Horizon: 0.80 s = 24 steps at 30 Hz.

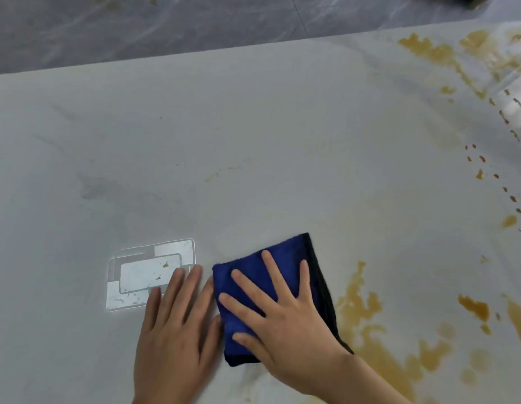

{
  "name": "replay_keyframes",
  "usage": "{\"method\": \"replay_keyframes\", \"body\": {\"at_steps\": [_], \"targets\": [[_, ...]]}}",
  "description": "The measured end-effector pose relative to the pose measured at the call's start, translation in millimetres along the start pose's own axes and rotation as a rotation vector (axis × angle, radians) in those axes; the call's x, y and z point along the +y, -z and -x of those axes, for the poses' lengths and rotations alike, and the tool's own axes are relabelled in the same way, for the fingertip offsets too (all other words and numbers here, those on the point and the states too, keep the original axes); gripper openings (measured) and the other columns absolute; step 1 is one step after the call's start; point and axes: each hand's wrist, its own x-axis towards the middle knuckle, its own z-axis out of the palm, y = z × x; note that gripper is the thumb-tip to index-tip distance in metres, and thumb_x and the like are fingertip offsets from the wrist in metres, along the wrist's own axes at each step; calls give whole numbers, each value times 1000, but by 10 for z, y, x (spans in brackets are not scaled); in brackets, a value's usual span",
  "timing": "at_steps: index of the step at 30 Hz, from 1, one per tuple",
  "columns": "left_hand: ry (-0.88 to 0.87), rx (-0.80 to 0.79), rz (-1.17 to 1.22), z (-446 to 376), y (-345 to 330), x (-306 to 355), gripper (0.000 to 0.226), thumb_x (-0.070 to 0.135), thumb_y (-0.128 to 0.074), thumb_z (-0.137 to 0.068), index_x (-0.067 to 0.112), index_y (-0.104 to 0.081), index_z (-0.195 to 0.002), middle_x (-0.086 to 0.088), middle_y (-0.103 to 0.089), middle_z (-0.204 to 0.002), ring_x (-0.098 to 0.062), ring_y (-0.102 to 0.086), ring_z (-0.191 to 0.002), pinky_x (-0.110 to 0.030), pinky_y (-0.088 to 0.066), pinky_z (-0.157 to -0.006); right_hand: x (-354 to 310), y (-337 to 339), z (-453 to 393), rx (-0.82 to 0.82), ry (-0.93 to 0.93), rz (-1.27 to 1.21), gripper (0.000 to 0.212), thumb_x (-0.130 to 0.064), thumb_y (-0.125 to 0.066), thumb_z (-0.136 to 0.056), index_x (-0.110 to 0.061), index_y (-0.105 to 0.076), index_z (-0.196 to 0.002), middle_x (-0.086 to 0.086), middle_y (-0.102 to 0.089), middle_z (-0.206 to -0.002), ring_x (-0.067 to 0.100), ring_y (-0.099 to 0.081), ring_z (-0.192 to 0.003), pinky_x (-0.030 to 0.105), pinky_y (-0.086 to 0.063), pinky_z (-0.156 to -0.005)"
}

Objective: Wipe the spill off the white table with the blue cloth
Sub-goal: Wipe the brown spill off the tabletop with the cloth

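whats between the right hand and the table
The folded blue cloth: in the head view the right hand lies flat on it, pressing it to the white table.

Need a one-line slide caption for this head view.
Right hand presses the folded blue cloth flat on the white table; brown spill remains.

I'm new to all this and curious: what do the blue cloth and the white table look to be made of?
The blue cloth looks like soft, matte microfibre or terry: a fuzzy nap, folded thick, with a dark edge. The white table seems a hard, smooth, slightly glossy top, perhaps laminate or stone-look; it mirrors light, and the spill sits in puddles on it.
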Motion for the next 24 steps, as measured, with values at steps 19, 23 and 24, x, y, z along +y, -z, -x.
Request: {"method": "replay_keyframes", "body": {"at_steps": [19, 23, 24], "targets": [[42, -62, 21, 33, 40, 16, 65, 50, -12, -95, 15, -52, -132, -6, -45, -143, -19, -28, -135, -34, -9, -113, -22, -468, 610, 81, -499, -96, 63, -67, -20, -86, -37, -32, -139, 0, -30, -151, 41, -18, -138, 77, -26, -92], [49, -82, 16, 27, 39, 22, 67, 52, -9, -94, 16, -49, -133, -5, -40, -145, -17, -23, -136, -33, -6, -113, -137, -412, 358, 107, -332, -40, 58, -65, -32, -83, -40, -38, -136, -4, -36, -149, 42, -28, -136, 78, -27, -91], [51, -75, 11, 29, 29, 18, 67, 53, -9, -93, 17, -48, -134, -3, -38, -146, -16, -22, -137, -33, -6, -113, -64, -386, 275, 127, -323, -28, 56, -63, -32, -84, -41, -39, -135, -5, -37, -148, 41, -29, -136, 78, -27, -89]]}}
